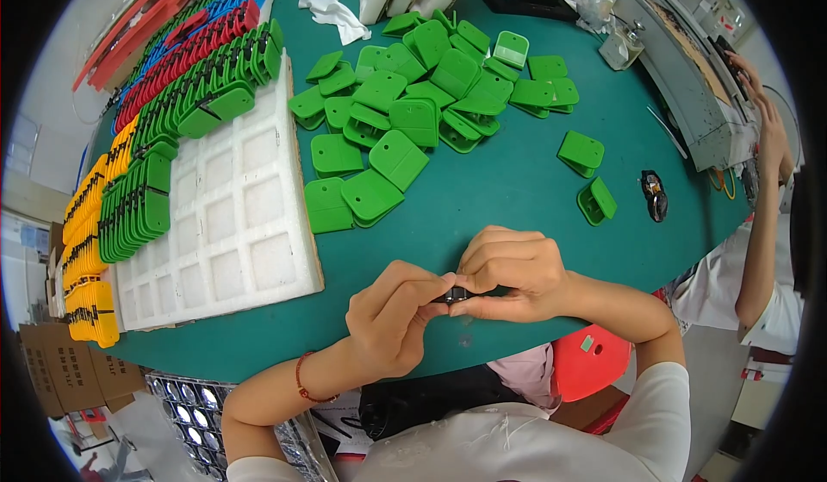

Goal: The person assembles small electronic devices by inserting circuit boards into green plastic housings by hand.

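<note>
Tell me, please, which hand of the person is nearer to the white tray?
Left. The left hand is just right of the white tray's near right corner, not touching it; the right hand is farther right, beyond the left one.

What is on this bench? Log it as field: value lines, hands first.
Left hand: pinching a small dark part
Right hand: pinching the same part
Loose green pieces: heaped beyond the hands, two apart at right
White foam tray: left, square pockets
Lined-up pieces: yellow, green, red, blue
Black object: right of the green pieces
White cloth: crumpled, far side
</note>
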The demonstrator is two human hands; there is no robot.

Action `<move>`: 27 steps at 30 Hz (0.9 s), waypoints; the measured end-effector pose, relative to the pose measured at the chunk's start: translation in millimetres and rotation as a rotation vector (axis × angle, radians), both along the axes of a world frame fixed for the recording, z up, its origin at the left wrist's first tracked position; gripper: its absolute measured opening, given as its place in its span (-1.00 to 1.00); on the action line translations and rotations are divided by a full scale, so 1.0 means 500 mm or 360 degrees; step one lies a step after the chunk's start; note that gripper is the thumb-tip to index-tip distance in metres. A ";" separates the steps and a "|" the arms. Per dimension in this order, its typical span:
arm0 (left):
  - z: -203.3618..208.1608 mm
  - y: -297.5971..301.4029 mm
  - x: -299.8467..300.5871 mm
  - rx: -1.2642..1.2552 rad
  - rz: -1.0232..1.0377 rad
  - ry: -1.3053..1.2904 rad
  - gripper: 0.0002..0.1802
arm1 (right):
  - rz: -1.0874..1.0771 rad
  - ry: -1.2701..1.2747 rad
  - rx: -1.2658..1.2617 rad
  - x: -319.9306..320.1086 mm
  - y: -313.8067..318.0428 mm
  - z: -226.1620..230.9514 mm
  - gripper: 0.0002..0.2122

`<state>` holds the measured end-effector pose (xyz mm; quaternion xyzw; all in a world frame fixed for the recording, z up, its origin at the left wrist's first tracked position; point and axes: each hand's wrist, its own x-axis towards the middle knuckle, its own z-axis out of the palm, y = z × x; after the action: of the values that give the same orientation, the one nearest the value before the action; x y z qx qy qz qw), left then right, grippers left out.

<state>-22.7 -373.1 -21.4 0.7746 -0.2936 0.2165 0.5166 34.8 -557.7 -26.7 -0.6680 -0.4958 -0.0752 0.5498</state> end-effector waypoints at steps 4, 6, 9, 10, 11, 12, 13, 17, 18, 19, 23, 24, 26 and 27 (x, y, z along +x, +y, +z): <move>0.018 0.004 0.011 0.0140 0.0039 0.0047 -0.70 | -0.0027 0.0015 0.0040 0.016 0.000 0.006 -0.81; 0.016 -0.001 0.023 0.0046 0.0026 0.0153 -0.69 | -0.0083 0.0018 0.0014 0.020 -0.008 0.012 -0.81; -0.001 -0.008 0.012 -0.0216 0.0052 0.0531 -0.69 | -0.0169 -0.0078 -0.0050 0.015 -0.005 0.018 -0.79; -0.004 -0.011 0.012 -0.0272 0.0027 0.0528 -0.69 | -0.0164 -0.0145 -0.0047 0.015 -0.005 0.017 -0.77; -0.006 -0.014 0.012 -0.0328 0.0002 0.0525 -0.70 | -0.0159 -0.0211 -0.0044 0.014 -0.005 0.017 -0.75; -0.008 -0.013 0.014 -0.0331 0.0003 0.0523 -0.70 | -0.0157 -0.0213 -0.0047 0.014 -0.007 0.018 -0.75; -0.008 -0.008 0.017 -0.0288 -0.0014 0.0420 -0.69 | -0.0139 -0.0233 -0.0027 0.015 -0.008 0.019 -0.73; -0.007 0.004 0.018 -0.0196 -0.0021 0.0302 -0.69 | -0.0095 -0.0235 0.0014 0.017 -0.007 0.018 -0.72; -0.007 0.005 0.018 -0.0196 -0.0021 0.0303 -0.69 | -0.0095 -0.0234 0.0014 0.018 -0.007 0.017 -0.72; -0.007 0.006 0.020 -0.0203 -0.0023 0.0302 -0.70 | -0.0077 -0.0243 0.0007 0.019 -0.008 0.017 -0.73; -0.002 0.004 0.018 -0.0211 -0.0021 0.0326 -0.73 | -0.0048 -0.0257 -0.0003 0.020 -0.011 0.017 -0.74; -0.002 0.005 0.018 -0.0212 -0.0020 0.0327 -0.73 | -0.0047 -0.0256 -0.0004 0.021 -0.011 0.017 -0.74; -0.001 0.006 0.018 -0.0204 -0.0027 0.0340 -0.73 | -0.0029 -0.0251 0.0001 0.022 -0.010 0.016 -0.75; -0.002 0.007 0.018 -0.0204 -0.0025 0.0341 -0.73 | -0.0027 -0.0250 0.0001 0.022 -0.009 0.016 -0.75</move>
<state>-13.7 -369.8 -22.4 0.7563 -0.2284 0.1467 0.5952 45.9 -562.3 -18.9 -0.6641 -0.5318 -0.1322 0.5087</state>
